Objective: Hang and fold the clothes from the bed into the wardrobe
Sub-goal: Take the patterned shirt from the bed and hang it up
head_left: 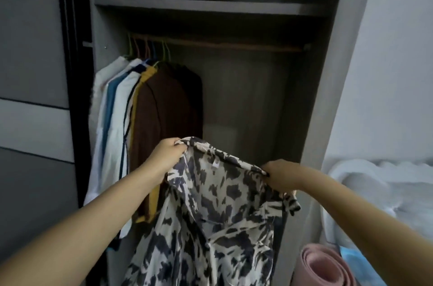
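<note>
A person stands facing an open wardrobe [332,74], seen from a camera on their head, with both bare arms reaching forward. Inside the wardrobe, on the left end of the rail [218,45], a row of hung clothes [145,126] is bunched together on coloured hangers: white, blue and yellow pieces, then a brown one nearest the middle. To the right of these the rail is bare. In front of the wardrobe, below the rail, the person holds up a patterned shirt [210,215], cream with dark blotches, by its two shoulders, collar at the top and body hanging down. The left hand [167,154] has its fingers curled round the shirt's left shoulder, just in front of the brown garment. The right hand [280,176] pinches the shirt's right shoulder, fingers closed on the cloth. No hanger can be seen in or near the shirt. Right of the wardrobe, low down, stand a rolled pink mat [325,267] and white bedding [379,187]. The step in hand looks to be readying this shirt for hanging or folding. Hanging would next call for a hanger slipped into the shoulders, then hooked onto the bare stretch of rail right of the brown garment.
</note>
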A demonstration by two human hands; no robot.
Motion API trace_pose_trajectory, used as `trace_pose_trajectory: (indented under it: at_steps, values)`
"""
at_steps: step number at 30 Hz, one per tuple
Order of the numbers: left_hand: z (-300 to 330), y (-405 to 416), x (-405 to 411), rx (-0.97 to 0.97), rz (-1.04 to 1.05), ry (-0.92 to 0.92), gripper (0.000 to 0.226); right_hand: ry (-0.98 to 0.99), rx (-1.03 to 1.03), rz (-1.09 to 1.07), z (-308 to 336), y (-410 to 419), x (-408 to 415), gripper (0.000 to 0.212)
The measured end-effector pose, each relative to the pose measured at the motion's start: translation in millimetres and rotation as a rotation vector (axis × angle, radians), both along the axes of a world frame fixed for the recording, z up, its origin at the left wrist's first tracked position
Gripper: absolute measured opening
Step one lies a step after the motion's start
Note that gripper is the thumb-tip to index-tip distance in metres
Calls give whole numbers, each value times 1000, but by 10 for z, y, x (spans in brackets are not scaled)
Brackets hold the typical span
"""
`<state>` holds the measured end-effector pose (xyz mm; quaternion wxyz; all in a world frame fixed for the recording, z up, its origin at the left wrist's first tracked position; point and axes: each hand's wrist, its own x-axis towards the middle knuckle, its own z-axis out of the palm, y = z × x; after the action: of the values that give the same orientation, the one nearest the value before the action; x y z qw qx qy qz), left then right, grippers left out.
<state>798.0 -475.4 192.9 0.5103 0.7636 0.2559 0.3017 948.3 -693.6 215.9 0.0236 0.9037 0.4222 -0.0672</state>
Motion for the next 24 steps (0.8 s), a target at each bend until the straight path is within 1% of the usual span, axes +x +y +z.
trace_pose_trajectory:
  at_steps: [6, 8, 10, 12, 14, 15, 17, 18, 19, 21, 24]
  values:
    - [122, 210, 779, -219, -70, -178, 23, 61, -75, -122, 175, 490, 614, 27]
    - [193, 348, 1094, -299, -122, -246, 23, 136, -33, -165, 307, 678, 779, 27]
    - [263, 459, 1389, -411, -157, -314, 24, 148, 9, -183, 488, 872, 944, 36]
    - [309, 556, 1673, -527, -201, -330, 26, 43, 58, -179, 688, 1072, 1122, 37]
    - [339, 670, 1958, -596, -282, -301, 28, -116, 164, -204, 904, 1267, 1351, 36]
    - [355, 743, 2099, -597, -326, -276, 28, -219, 215, -244, 1020, 1343, 1482, 41]
    - [391, 901, 2325, -559, -388, -217, 29, -497, 304, -353, 1242, 1394, 1741, 54]
    - [414, 991, 2416, -540, -408, -201, 29, -625, 348, -409, 1347, 1374, 1874, 58]
    - [436, 1087, 2495, -527, -423, -192, 29, -707, 393, -474, 1439, 1327, 2000, 59]
    - [488, 1313, 2651, -523, -456, -193, 29, -730, 454, -645, 1590, 1225, 2244, 55]
    - [543, 1578, 2877, -536, -517, -189, 28, -663, 500, -885, 1644, 1141, 2533, 41]
